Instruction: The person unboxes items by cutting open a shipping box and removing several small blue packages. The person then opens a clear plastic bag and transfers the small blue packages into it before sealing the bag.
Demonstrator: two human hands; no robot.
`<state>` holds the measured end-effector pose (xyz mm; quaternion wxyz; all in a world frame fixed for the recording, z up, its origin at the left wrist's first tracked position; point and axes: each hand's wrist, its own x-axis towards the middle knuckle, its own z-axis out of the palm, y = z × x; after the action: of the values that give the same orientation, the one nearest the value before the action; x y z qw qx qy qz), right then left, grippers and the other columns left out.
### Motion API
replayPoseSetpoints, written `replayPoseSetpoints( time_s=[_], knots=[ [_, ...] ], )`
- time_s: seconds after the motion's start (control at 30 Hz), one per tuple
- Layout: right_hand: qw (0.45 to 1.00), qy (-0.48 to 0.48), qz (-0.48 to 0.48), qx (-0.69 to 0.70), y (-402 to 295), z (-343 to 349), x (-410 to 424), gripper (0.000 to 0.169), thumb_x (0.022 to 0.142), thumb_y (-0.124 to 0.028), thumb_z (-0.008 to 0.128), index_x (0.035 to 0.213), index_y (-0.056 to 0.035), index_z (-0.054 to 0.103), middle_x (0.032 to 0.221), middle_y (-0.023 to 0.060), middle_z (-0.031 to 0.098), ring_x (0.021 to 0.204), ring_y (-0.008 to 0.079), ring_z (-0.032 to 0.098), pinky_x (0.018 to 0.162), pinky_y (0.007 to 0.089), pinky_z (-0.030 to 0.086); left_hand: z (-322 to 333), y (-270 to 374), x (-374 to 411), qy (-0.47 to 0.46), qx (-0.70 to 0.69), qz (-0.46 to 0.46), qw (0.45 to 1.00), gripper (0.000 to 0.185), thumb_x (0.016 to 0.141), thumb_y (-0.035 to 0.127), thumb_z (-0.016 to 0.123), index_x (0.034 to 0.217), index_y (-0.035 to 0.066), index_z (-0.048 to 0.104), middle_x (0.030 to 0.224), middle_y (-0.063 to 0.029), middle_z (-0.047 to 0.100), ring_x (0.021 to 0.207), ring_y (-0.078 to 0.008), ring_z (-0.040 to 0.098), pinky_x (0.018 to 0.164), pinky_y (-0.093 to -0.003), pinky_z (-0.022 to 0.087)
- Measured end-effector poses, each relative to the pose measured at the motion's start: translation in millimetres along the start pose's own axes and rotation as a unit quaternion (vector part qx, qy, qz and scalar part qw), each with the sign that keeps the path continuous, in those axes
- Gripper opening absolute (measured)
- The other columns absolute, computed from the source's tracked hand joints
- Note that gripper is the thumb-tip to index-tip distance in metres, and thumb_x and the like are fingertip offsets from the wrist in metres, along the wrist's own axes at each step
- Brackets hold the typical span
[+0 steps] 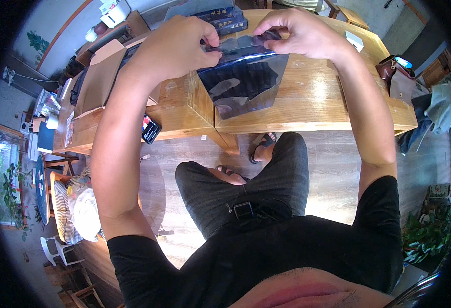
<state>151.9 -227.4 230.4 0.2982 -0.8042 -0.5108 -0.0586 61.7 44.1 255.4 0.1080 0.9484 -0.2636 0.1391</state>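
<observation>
A clear plastic sleeve (246, 109) with a dark, glossy flat item (244, 79) inside stands or leans over the wooden table (317, 111). Its lower part is see-through and shows the wood behind it. My left hand (175, 48) pinches the sleeve's upper left edge between thumb and fingers. At the upper right, my right hand (298, 34) grips the same edge, with film bunched under the fingers. Just beyond lies a stack of dark blue books (225, 19) with gold writing. What the dark item is cannot be made out.
An opened cardboard box (98, 84) is left of my left forearm. A smartphone (151, 129) rests at the table's near edge. To the right are a small white box (354, 41) and a brown leather bag (394, 69). A cushioned chair (62, 204) stands at lower left.
</observation>
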Motion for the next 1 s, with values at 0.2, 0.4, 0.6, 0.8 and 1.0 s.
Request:
replayPoseSetpoints(
  time_s=[0.2, 0.4, 0.6, 0.8, 1.0],
  knots=[
    [0.998, -0.031, 0.021, -0.047, -5, -3, 3, 0.029, 0.089, -0.01, 0.074, 0.117, -0.0028, 0.073, 0.104, 0.0098, 0.074, 0.093, 0.0202, 0.071, 0.086, 0.032, 0.056, 4, -13, 0, -0.02, -0.054, -0.036, 0.998, 0.02, 0.089, 0.017, 0.078, 0.098, -0.001, 0.075, 0.085, -0.009, 0.073, 0.078, -0.0137, 0.067, 0.074, -0.0301, 0.054],
    [0.997, -0.008, -0.002, -0.078, -3, 0, 3, 0.026, 0.09, -0.009, 0.073, 0.116, -0.0029, 0.074, 0.103, 0.0098, 0.075, 0.09, 0.0208, 0.072, 0.086, 0.0312, 0.057, 6, -17, -1, -0.027, -0.077, -0.045, 0.996, 0.023, 0.091, 0.015, 0.078, 0.104, -0.003, 0.075, 0.089, -0.0078, 0.075, 0.082, -0.0112, 0.068, 0.077, -0.028, 0.055],
    [0.999, -0.015, 0.011, -0.033, 1, -1, 4, 0.02, 0.094, -0.006, 0.069, 0.113, -0.0023, 0.074, 0.104, 0.0075, 0.076, 0.092, 0.0158, 0.072, 0.086, 0.0286, 0.057, 9, -17, -4, -0.043, -0.127, -0.077, 0.988, 0.019, 0.092, 0.011, 0.076, 0.105, -0.003, 0.076, 0.09, -0.0077, 0.076, 0.083, -0.0112, 0.07, 0.078, -0.0272, 0.056],
    [0.999, 0.002, 0.024, 0.039, 16, 6, -5, 0.017, 0.099, -0.005, 0.065, 0.113, -0.0015, 0.073, 0.104, 0.0048, 0.075, 0.096, 0.0127, 0.07, 0.089, 0.0283, 0.056, 10, -18, -5, -0.025, -0.101, -0.058, 0.993, 0.02, 0.093, 0.011, 0.075, 0.107, -0.002, 0.076, 0.098, -0.0094, 0.078, 0.085, -0.0133, 0.071, 0.08, -0.0284, 0.057],
    [0.992, 0.023, 0.005, 0.121, 22, 12, -15, 0.02, 0.099, -0.005, 0.065, 0.117, -0.0038, 0.074, 0.116, 0.008, 0.074, 0.107, 0.0159, 0.069, 0.094, 0.0298, 0.055, 14, -4, -17, 0.018, -0.053, -0.087, 0.995, 0.023, 0.093, 0.018, 0.076, 0.11, 0.003, 0.077, 0.112, -0.0109, 0.077, 0.093, -0.0183, 0.073, 0.087, -0.0299, 0.057]
  ],
)
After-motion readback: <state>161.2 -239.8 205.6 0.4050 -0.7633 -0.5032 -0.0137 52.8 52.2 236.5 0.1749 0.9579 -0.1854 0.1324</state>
